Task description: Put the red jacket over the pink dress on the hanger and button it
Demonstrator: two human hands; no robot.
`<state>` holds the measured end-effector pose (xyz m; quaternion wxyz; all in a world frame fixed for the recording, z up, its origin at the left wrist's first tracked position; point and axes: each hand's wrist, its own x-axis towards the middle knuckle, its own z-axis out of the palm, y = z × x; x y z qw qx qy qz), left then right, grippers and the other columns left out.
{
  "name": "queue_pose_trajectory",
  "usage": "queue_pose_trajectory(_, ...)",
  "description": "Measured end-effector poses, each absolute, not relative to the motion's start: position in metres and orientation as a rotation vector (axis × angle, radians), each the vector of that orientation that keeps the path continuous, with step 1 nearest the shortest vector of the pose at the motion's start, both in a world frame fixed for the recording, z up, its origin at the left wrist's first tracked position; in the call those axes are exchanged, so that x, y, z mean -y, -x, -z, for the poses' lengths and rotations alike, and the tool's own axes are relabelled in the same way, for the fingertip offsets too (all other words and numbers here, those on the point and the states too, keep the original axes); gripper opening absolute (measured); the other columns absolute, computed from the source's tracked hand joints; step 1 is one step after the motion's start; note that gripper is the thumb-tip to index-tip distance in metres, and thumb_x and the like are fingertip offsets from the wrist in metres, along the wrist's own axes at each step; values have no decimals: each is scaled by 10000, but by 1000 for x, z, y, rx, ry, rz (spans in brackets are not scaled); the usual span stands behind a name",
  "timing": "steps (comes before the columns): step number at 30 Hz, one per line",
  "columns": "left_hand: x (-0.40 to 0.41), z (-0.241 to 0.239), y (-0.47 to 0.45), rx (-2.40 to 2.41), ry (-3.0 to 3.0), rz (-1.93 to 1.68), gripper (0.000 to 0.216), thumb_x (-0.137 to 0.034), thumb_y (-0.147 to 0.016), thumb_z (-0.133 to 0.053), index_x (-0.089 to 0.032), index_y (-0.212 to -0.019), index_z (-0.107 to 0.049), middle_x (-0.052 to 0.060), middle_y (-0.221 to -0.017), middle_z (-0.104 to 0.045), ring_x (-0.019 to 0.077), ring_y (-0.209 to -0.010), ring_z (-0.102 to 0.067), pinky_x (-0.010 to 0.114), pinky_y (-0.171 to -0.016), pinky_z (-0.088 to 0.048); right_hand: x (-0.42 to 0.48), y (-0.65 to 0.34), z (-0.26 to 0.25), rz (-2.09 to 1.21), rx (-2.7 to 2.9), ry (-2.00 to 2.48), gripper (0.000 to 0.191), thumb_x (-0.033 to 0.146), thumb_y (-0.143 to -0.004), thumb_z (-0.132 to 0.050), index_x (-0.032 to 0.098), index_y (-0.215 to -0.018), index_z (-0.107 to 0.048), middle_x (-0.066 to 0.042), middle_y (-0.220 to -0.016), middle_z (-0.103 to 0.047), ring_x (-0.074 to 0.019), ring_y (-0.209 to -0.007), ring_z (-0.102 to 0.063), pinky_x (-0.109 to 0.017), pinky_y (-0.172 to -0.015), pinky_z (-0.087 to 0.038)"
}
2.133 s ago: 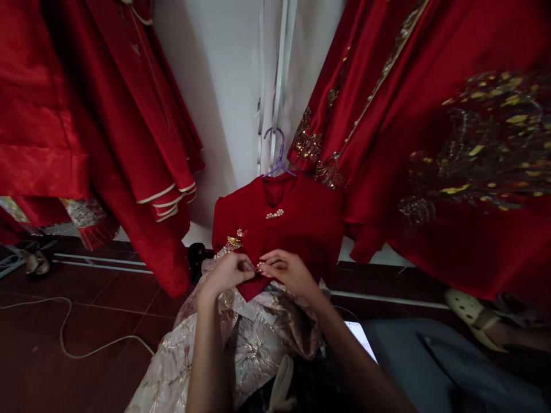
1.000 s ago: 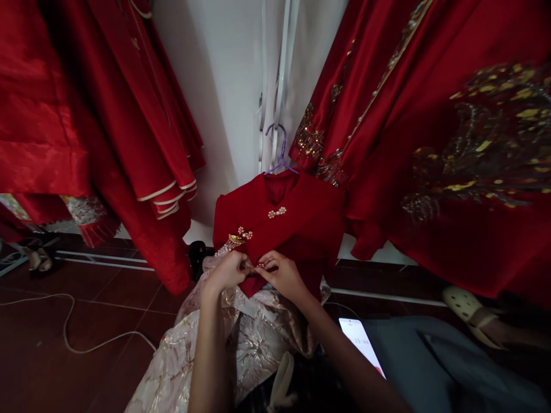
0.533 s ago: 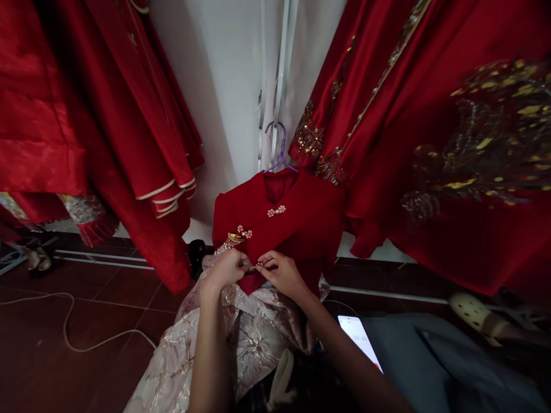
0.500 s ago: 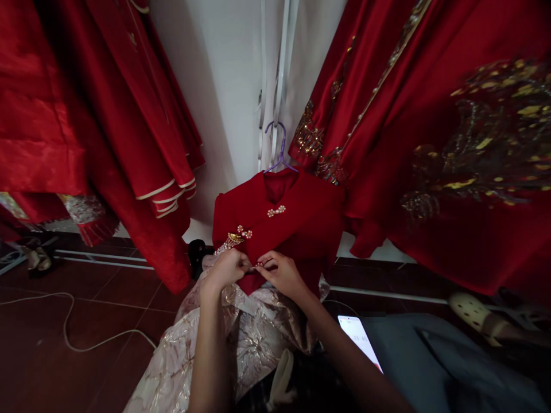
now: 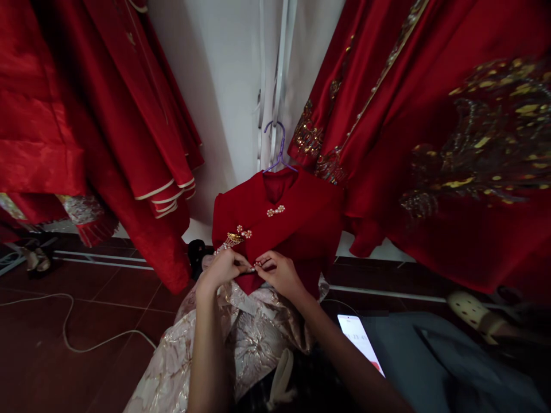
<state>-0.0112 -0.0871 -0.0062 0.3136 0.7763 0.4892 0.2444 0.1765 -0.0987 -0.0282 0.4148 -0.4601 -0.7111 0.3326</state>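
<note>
A red jacket [image 5: 297, 229] on a purple hanger [image 5: 280, 150] lies over my lap, its collar away from me. Two pearl flower clasps show on its front: an upper clasp [image 5: 275, 211] and a left clasp [image 5: 244, 232] with a gold fan-shaped ornament [image 5: 233, 238] beside it. At the lower front, my left hand [image 5: 228, 267] and my right hand [image 5: 279, 274] meet, fingertips pinched on another pearl clasp [image 5: 257, 265], which the fingers partly cover. Beneath the jacket spreads pale brocade fabric [image 5: 253, 338] with a shiny gold pattern.
Red garments [image 5: 142, 115] hang at the left, and red garments with gold sequins [image 5: 486, 149] at the right. A lit phone [image 5: 359, 341] lies at my right. A white cable [image 5: 69, 321] crosses the tiled floor; a cream clog [image 5: 469, 312] is far right.
Both hands stay at the lower clasp with only a slight shift of the fingers. The left fingertips have eased a little, so more of the pearls shows between the hands.
</note>
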Motion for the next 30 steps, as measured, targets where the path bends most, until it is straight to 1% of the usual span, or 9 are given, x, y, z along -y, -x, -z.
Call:
queue_pose_trajectory(5,88,5,7,-1285,-2007,-717,182,-161,-699,-556,-167,-810,-699,25,-795,-701,130,-700,-606,214,-649,-430,95,-184,24,-926,1789,1110,231,239,-715,-630,172,-936,-615,-46,-881,-662,-128,-726,-649,-216,-601,-542)
queue_pose_trajectory(8,91,3,7,-1331,-1997,-725,191,-133,-654,-585,-160,-835,-641,15,-776,-662,115,-665,-582,205,-609,-419,94,-198,11,-994,1726,1117,259,299,-739,-615,172,-964,-605,-56,-922,-649,-134,-699,-643,-228,-541,-552)
queue_pose_trajectory(10,93,1,9,-1374,-2017,-745,206,-150,-639,-620,-171,-844,-611,-1,-758,-631,108,-650,-557,200,-589,-400,94,-210,-2,-995,1662,1128,267,345,-765,-591,175,-970,-600,-55,-908,-644,-140,-678,-642,-236,-507,-552)
queue_pose_trajectory(14,95,-1,9,-1356,-2067,-733,184,-217,-647,-665,-187,-814,-593,-16,-756,-604,107,-666,-539,200,-594,-379,99,-228,-25,-869,1551,1161,279,397,-775,-588,175,-943,-608,-42,-779,-641,-148,-655,-644,-219,-486,-531)
queue_pose_trajectory(17,95,-3,2,-1391,-2105,-692,185,-248,-643,-688,-188,-785,-586,-15,-742,-607,118,-659,-540,212,-591,-366,101,-232,-32,-805,1531,1177,289,405,-781,-579,171,-947,-612,-53,-775,-647,-142,-632,-635,-206,-462,-503)
queue_pose_trajectory(20,95,-6,-7,-1494,-2153,-635,201,-267,-621,-719,-182,-752,-592,2,-707,-613,145,-665,-550,232,-599,-353,101,-229,-28,-797,1649,1184,247,372,-786,-571,177,-923,-635,-57,-809,-666,-146,-671,-639,-219,-502,-505)
queue_pose_trajectory(23,95,-9,-12,-1566,-2174,-608,187,-289,-635,-717,-177,-736,-607,21,-691,-618,160,-670,-558,247,-609,-345,99,-221,-17,-788,1836,1189,174,308,-780,-580,195,-879,-669,-46,-842,-692,-153,-747,-646,-255,-624,-517)
queue_pose_trajectory(25,96,-10,-14,-1594,-2160,-588,188,-312,-645,-711,-173,-722,-609,24,-679,-619,161,-657,-557,252,-605,-341,98,-215,-8,-790,1903,1206,171,284,-773,-589,200,-893,-678,-38,-823,-700,-154,-749,-646,-273,-672,-510)
queue_pose_trajectory(30,96,-10,-13,-1632,-2205,-560,217,-357,-659,-695,-170,-715,-600,35,-702,-629,168,-665,-560,254,-592,-334,98,-200,8,-785,1923,1237,164,273,-741,-629,196,-877,-676,-31,-783,-697,-146,-711,-635,-258,-650,-492)
